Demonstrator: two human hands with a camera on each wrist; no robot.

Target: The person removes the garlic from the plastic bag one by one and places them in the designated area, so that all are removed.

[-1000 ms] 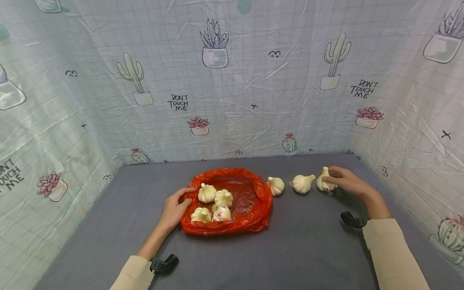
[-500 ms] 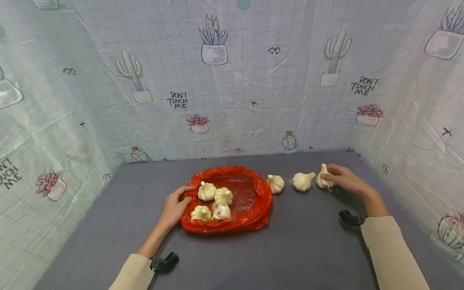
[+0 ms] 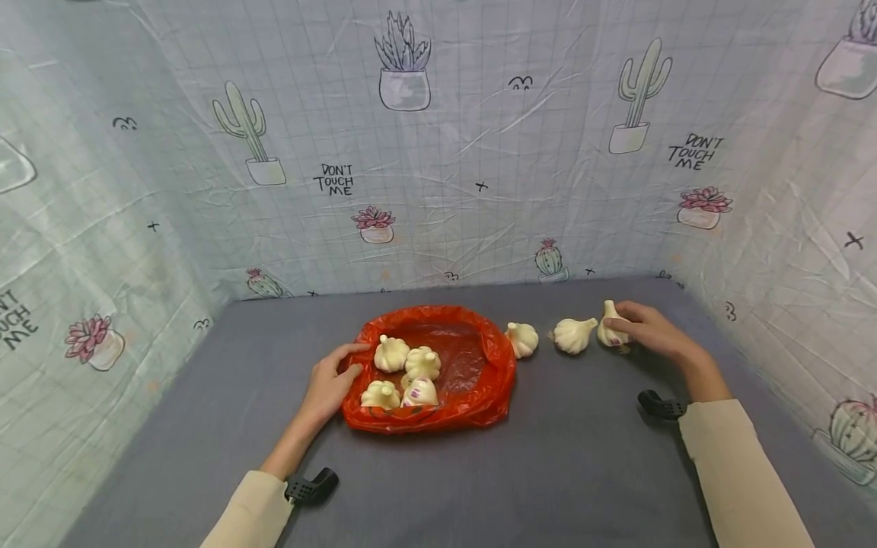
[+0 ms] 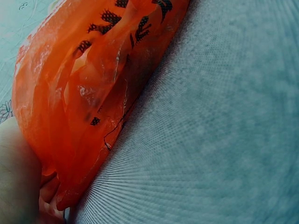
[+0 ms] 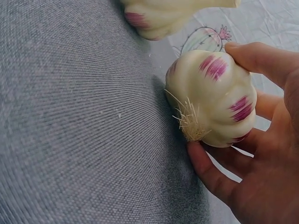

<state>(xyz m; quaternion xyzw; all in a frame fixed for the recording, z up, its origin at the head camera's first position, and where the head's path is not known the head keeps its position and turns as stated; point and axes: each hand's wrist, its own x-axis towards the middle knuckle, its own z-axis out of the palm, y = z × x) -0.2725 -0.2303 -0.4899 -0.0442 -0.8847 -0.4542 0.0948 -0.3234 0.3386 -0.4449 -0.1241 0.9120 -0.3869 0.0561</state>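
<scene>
In the head view, a red plastic bag (image 3: pixel 473 417) lies on the grey table with its mouth spread wide. Several garlic bulbs (image 3: pixel 391 354) sit in its left half. My left hand (image 3: pixel 329 384) holds the bag's left side, thumb and fingers at the rim; the wrist view has the thumb beside the orange-red plastic (image 4: pixel 93 93), other fingers mostly hidden. At the right, my right hand (image 3: pixel 651 329) grips an upright garlic bulb (image 3: pixel 610 327). Close up, the thumb and fingers curl round this purple-streaked bulb (image 5: pixel 215 100), whose dry roots face the camera.
Two more garlic bulbs stand in a row between the bag and my right hand: one by the bag's rim (image 3: pixel 524 340), one farther right (image 3: pixel 574 336). A cactus-printed cloth (image 3: pixel 438 228) encloses the table's back and sides.
The head view has tilted slightly down, so everything sits higher in it. My right hand and its garlic bulb have shifted very slightly left. The left hand stays at the bag.
</scene>
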